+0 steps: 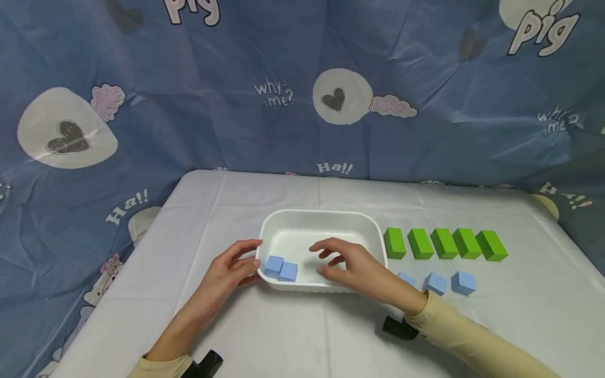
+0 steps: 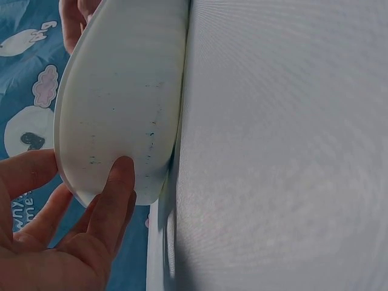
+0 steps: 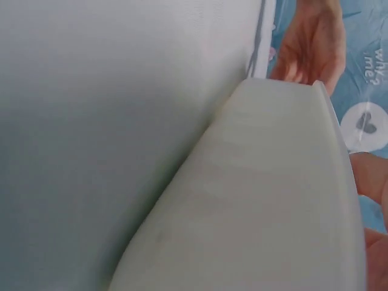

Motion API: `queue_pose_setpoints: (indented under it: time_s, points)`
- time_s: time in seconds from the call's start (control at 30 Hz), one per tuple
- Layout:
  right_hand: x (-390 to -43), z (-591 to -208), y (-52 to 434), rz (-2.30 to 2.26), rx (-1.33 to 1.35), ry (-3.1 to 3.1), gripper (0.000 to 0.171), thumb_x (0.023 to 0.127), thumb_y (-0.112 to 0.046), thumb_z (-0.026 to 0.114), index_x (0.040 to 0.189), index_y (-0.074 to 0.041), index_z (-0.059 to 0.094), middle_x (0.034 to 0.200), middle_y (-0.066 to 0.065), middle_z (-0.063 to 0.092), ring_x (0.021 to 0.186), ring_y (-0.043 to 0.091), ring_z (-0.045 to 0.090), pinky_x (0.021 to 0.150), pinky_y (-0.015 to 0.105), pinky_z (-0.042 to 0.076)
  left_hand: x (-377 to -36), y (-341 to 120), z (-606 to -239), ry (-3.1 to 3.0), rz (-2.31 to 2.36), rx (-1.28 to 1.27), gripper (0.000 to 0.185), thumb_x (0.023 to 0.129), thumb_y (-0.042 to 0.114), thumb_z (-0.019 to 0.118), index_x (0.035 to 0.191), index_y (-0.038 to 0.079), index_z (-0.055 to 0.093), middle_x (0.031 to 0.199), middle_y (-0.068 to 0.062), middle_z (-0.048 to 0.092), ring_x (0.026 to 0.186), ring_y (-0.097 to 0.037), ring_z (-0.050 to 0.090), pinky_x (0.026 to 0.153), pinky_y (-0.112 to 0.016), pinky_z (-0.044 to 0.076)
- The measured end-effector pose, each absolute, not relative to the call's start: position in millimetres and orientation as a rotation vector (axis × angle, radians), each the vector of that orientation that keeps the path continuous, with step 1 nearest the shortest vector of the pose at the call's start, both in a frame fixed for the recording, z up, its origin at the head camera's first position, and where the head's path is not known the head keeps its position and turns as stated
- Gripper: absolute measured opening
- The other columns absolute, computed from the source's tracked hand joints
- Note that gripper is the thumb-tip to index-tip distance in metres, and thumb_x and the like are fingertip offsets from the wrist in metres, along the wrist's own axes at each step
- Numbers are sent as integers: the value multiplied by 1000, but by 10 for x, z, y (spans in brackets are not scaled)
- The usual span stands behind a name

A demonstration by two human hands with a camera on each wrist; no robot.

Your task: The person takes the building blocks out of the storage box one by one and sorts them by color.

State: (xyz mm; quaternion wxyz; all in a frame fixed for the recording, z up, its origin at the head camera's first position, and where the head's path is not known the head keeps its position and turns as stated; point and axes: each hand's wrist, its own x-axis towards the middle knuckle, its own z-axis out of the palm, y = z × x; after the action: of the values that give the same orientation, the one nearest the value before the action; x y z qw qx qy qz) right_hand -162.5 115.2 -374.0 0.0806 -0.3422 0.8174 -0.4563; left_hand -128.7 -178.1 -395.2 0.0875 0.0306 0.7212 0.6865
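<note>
Loose fingers all round: the left hand (image 1: 230, 273) rests its fingertips on the left outer wall of the white tray (image 1: 326, 216), thumb at the rim, not really clamping. Right hand (image 1: 352, 265) hangs over the tray's near right edge, fingers relaxed, holding nothing. Two blue cubes (image 1: 281, 268) sit together in the tray's near left corner. Three more blue cubes (image 1: 463, 282) lie on the table (image 1: 189, 210) right of it, below five green blocks (image 1: 444, 243) in a row.

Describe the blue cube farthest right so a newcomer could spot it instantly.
Start at the white tray mid-table, then the row of green blocks to its right. Before them lie loose blue cubes; the farthest-right blue cube sits nearest the last green block.
</note>
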Motion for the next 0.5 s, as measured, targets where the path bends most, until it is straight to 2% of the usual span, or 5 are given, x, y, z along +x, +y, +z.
queue_pose_setpoints:
  time_s: [0.2,0.37,0.5]
  points:
    - [-1682,-3765,968,-1317,-1007,2427,40,87,-5,72,126,-9,62,122,5,64,107,24,62,87,33,52,-1284,-1772,-3962,2148,2032,93,46,95,11,65,138,9,49,137,-16,53,118,-26,58,88,-35,53]
    - [-1751,-3776,820,-1223,-972,2418,45,83,-10,78,126,-10,63,122,0,64,105,19,61,86,34,52,-1280,-1779,-3965,2138,2050,93,45,96,10,64,138,9,50,137,-16,53,119,-26,58,88,-35,53]
    - [-1799,-3817,738,-1173,-985,2372,47,83,-11,80,126,-9,62,123,2,63,103,20,62,85,32,53,-1273,-1774,-3972,2130,2046,89,45,96,9,64,139,8,49,137,-17,53,119,-26,58,88,-35,53]
